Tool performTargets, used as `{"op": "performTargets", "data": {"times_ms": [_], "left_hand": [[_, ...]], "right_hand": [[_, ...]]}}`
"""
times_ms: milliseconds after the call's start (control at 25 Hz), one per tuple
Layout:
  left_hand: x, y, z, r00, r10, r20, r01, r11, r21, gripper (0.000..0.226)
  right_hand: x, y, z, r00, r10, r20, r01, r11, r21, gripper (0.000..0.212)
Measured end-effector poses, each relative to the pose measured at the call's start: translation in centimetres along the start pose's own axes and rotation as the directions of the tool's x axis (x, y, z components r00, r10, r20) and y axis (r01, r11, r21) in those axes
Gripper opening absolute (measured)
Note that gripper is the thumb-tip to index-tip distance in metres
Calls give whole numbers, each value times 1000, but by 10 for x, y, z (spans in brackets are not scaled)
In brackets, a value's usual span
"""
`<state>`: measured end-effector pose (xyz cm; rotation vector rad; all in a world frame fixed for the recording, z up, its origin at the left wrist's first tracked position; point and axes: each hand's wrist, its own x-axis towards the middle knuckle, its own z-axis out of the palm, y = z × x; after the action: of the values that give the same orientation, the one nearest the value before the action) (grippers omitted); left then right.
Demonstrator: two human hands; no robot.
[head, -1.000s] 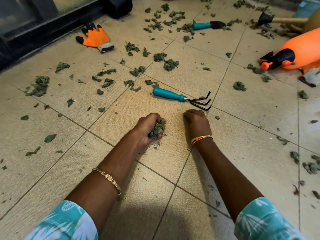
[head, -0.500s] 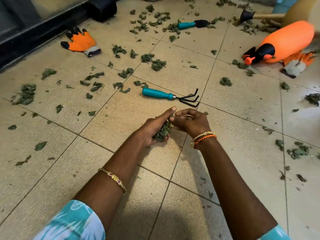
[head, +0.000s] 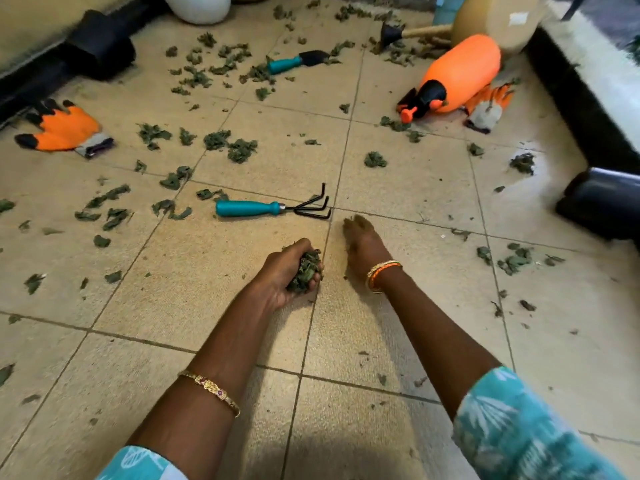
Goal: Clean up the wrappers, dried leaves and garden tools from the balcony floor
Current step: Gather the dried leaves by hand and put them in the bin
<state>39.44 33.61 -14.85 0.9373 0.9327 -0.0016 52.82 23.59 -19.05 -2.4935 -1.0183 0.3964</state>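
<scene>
Head view: left hand (head: 287,271) clutching a clump of dried green leaves (head: 306,270) in curled fingers above the beige tiled floor (head: 207,265); right hand (head: 363,244) lying flat, fingers released, beside; teal-handled black hand rake (head: 270,207) lying just beyond; orange spray bottle (head: 457,77) resting farther off.

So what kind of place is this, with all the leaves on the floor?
Most likely a home balcony or patio used for gardening. Dried leaves are scattered over a beige tiled floor, and a teal-handled hand rake, an orange spray bottle and orange garden gloves lie about.
</scene>
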Motion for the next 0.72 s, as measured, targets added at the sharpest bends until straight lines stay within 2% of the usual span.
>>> {"op": "performTargets", "data": {"times_ms": [80, 160, 240, 280, 360, 400, 480, 520, 560, 720], "left_hand": [[4, -1, 0, 1000, -1, -10, 1, 1000, 22, 14], [7, -1, 0, 1000, -9, -16, 9, 1000, 27, 15], [10, -1, 3, 1000, -22, -6, 22, 999, 27, 17], [10, -2, 5, 1000, -26, 2, 26, 999, 28, 17], [12, -6, 9, 1000, -13, 1, 13, 999, 47, 16], [14, -8, 10, 1000, -1, -8, 1, 996, 86, 16], [15, -14, 18, 1000, 13, 1, -13, 980, 201, 22], [15, -17, 25, 1000, 19, 21, -24, 967, 254, 26], [14, -20, 34, 999, 28, 44, -40, 956, 290, 28], [9, -26, 67, 992, 119, 44, -127, 948, 292, 16]], "right_hand": [[4, 4, 9, 996, -74, -44, 69, 991, -116, 42], [3, 3, 16, 979, -136, -153, 116, 984, -132, 26], [1, 3, 11, 962, -160, -219, 133, 982, -132, 19], [0, 5, 5, 968, -102, -231, 91, 994, -59, 18], [-10, 1, -11, 968, 128, -217, -76, 969, 234, 15], [-19, -2, -18, 950, 245, -193, -145, 895, 422, 20], [-42, -9, -25, 916, 389, -101, -192, 644, 740, 36], [-53, -11, -27, 905, 417, -82, -189, 568, 801, 41], [-62, -11, -29, 896, 435, -88, -184, 544, 819, 44], [-75, 4, -39, 890, 431, -147, -194, 650, 734, 41]]}}
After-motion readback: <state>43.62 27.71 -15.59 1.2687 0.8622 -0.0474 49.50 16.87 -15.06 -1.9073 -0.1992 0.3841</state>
